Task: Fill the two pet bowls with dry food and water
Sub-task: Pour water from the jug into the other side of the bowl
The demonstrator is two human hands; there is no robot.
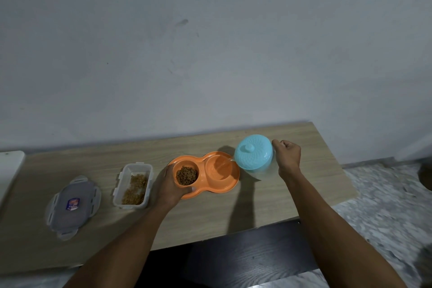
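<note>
An orange double pet bowl [230, 188] sits on the wooden table [210, 213]. Its left cup holds brown dry food [186, 175]. My left hand [167, 186] grips the bowl's left end, thumb on the front rim. My right hand [288, 155] is closed on the handle of a clear jug with a light blue lid [253, 154]. The jug is tilted to the left and a thin stream of water runs from its spout into the right cup [219, 168].
A clear food container [133, 186] with some kibble stands left of the bowl. Its lid [73, 206] lies flat further left. A white object [9, 168] is at the far left edge. A dark surface [245, 257] lies below the table's front edge.
</note>
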